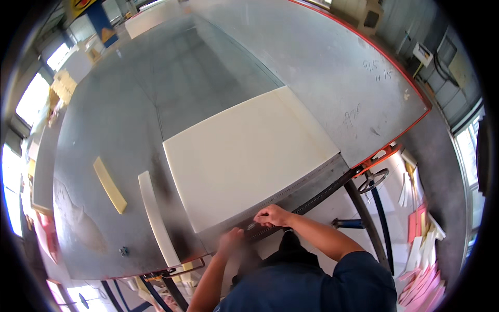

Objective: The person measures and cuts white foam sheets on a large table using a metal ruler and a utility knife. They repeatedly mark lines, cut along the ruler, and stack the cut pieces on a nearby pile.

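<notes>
Right hand (273, 215) nearest, fingers pressed flat on ruler (312, 200) along table edge, running up-right. Left hand (231, 240) blurry, maybe curled, just below. White board (244, 156) lying beyond both.

A large cream rectangular foam sheet (244, 156) filled the near middle of the grey metal table (322, 67), blocking reach there. To its left lay a white strip (156, 218) and a yellow strip (109, 185), with bare lanes between them. The table's far half lay open. Both hands crowded the near edge rail (312, 195).
</notes>
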Demonstrator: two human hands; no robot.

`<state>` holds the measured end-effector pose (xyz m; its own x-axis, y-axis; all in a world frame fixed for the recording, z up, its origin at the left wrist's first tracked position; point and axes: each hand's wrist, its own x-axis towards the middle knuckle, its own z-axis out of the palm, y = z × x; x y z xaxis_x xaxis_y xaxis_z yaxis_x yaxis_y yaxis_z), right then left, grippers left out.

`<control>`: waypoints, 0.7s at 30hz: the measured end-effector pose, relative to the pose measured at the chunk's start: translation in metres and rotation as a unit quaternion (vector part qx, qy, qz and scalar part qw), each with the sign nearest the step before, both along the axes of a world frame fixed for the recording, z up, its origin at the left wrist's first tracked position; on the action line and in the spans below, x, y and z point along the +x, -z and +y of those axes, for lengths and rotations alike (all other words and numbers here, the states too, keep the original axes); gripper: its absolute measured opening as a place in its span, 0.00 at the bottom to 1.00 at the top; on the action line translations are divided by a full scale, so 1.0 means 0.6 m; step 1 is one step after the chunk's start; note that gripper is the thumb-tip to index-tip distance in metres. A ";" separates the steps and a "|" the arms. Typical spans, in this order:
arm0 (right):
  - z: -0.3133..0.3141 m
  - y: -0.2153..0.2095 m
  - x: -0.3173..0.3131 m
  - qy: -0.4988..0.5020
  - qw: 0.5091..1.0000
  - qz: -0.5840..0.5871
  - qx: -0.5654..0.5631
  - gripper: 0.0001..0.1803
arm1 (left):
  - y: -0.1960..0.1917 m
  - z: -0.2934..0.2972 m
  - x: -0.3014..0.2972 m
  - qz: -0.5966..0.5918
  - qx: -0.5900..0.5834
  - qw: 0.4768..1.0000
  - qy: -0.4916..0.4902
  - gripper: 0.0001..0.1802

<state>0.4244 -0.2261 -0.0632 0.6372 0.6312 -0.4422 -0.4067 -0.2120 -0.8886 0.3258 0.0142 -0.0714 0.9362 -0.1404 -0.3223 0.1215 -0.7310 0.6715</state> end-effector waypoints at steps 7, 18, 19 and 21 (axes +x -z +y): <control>-0.204 0.043 0.125 0.063 0.993 -0.103 0.011 0.14 | 0.023 -0.173 0.153 0.204 -0.245 0.945 -0.079 0.27; -0.443 0.104 0.380 0.380 0.804 -0.352 -0.293 0.07 | 0.142 -0.171 0.302 0.023 0.088 0.984 -0.150 0.26; -0.433 0.111 0.394 0.351 0.819 -0.340 -0.300 0.06 | 0.148 -0.175 0.311 0.016 0.103 0.985 -0.138 0.26; -0.430 0.139 0.415 0.350 0.789 -0.365 -0.347 0.07 | 0.154 -0.171 0.321 0.020 0.112 0.985 -0.132 0.24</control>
